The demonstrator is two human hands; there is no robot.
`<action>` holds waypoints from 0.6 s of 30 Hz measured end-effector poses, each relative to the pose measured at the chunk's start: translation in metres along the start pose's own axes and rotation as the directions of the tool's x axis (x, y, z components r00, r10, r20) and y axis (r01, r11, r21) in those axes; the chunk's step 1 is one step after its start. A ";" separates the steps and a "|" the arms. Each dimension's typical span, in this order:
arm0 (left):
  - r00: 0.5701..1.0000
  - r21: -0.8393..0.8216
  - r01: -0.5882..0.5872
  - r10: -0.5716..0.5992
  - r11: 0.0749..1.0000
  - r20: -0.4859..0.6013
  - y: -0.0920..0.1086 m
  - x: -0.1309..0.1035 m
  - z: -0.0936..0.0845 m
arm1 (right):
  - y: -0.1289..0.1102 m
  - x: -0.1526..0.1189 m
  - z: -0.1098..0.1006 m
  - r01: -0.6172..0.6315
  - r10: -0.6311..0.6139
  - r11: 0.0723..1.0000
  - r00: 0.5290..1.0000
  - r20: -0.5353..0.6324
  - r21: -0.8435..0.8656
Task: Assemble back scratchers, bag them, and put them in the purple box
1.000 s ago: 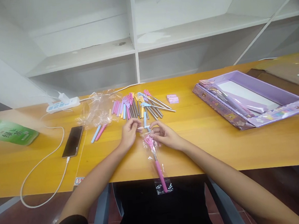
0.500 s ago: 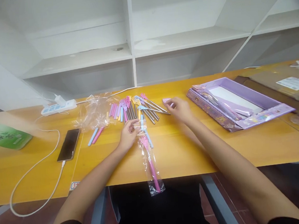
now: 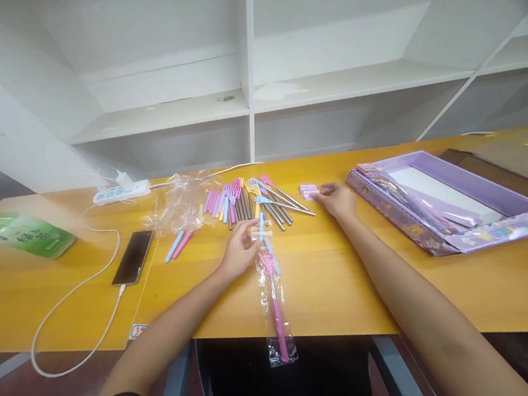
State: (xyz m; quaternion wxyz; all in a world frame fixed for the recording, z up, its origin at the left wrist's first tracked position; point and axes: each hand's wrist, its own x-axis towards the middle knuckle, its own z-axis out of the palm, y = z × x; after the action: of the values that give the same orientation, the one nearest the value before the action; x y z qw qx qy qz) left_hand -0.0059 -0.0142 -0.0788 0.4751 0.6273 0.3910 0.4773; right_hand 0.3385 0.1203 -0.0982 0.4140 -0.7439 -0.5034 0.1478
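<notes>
My left hand [image 3: 242,249] pinches the top of a clear plastic sleeve holding a pink hand-shaped back scratcher [image 3: 279,320], which hangs past the table's front edge. My right hand [image 3: 337,200] has its fingertips closed on the edge of small pink-and-white cards [image 3: 309,191]. Between the hands and the shelf lies a fan of metal rods [image 3: 283,204] with pink, yellow and blue hand-shaped heads. Coloured handles [image 3: 215,202] form a row left of them. Blue handles [image 3: 271,253] lie partly behind the sleeve.
On the left are a green bottle [image 3: 31,234], a phone [image 3: 133,257] on a white cable, a power strip [image 3: 122,191] and crumpled clear plastic [image 3: 179,202]. At the right stand a purple box [image 3: 446,169] and brown cardboard [image 3: 514,160].
My right hand has settled at the small cards, and more of them shows beside its fingertips. My left hand still holds the sleeve. The whole view has shifted slightly.
</notes>
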 end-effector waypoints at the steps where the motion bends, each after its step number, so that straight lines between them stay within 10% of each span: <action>1: 1.000 -0.005 -0.006 0.006 1.000 0.000 0.001 0.000 0.000 | -0.002 0.001 -0.001 -0.016 0.016 1.000 1.000 0.004 0.015; 18: 1.000 0.001 0.008 -0.008 1.000 0.026 -0.001 0.000 0.001 | 0.006 0.008 -0.023 -0.125 0.064 0.931 0.981 0.186 0.342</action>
State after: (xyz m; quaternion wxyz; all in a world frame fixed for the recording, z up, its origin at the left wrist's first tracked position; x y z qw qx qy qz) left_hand -0.0055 -0.0143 -0.0793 0.4820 0.6321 0.3874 0.4669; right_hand 0.3605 0.1158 -0.0867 0.4878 -0.6658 -0.4661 0.3186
